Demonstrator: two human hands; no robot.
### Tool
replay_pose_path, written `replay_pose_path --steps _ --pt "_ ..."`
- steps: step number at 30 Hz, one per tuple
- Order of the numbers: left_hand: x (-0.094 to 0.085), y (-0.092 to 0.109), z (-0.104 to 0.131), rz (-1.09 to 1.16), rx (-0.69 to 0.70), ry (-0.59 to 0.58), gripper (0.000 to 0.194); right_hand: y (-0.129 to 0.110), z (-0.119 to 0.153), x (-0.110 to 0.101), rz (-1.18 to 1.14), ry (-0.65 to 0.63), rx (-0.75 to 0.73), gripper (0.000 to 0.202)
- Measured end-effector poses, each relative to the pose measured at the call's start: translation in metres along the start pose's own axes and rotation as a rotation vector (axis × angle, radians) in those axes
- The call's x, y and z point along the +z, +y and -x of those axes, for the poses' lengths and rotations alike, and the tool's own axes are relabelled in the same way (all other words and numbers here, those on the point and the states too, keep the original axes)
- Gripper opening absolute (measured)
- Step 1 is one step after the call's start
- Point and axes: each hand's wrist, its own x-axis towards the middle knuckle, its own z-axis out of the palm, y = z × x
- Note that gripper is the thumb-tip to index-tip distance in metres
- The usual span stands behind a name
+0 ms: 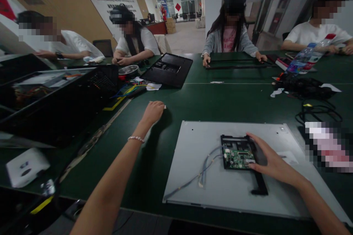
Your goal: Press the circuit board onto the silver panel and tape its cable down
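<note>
My left hand (154,111) is closed above the green table, left of the panel. A small white piece (165,107) shows at its fingertips, too small to name. On my right a flat grey metal panel (201,139) lies on the table. Resting on it is a black plastic bracket (260,183) with a green circuit board (238,158) mounted in it. My right hand (264,158) grips the bracket from its right side, thumb at the board's lower right corner and fingers at the top edge. Grey-blue cables (205,165) run from the board's left side across the panel.
An open black computer case (82,99) stands at left, a white device (27,167) nearer me. A black plastic cover (168,69) lies further back beside loose wires. Bottles (300,60) and black cables (317,112) are at right. Several people sit opposite; one holds a black frame (234,67).
</note>
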Motion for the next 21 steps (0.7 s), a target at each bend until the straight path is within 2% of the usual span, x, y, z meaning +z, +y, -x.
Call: replay_pose_path --steps 3,5,8,12,14,17,21 --pt "-0.004 0.031 0.0 -0.03 0.092 0.039 0.033 0.001 -0.001 0.0 0.006 0.003 0.0 0.084" --pt "-0.008 0.061 -0.002 -0.047 0.135 0.049 0.03 0.002 -0.001 0.001 0.011 0.003 -0.008 0.085" --pt "-0.02 0.119 -0.003 -0.016 0.185 0.031 0.024 0.002 -0.001 0.001 0.017 0.004 -0.021 0.087" --pt "-0.045 0.2 -0.001 0.092 0.406 0.038 0.015 0.002 -0.002 0.0 0.026 0.015 -0.032 0.086" --pt "-0.057 0.234 0.0 0.131 0.501 0.048 0.011 0.002 -0.002 0.0 0.026 0.021 -0.031 0.088" --pt "-0.067 0.271 0.001 0.166 0.595 0.064 0.007 0.004 -0.002 -0.001 0.025 0.026 -0.032 0.089" --pt "-0.063 0.301 0.001 0.202 0.664 0.088 0.005 0.01 -0.002 0.001 0.026 0.039 -0.049 0.089"
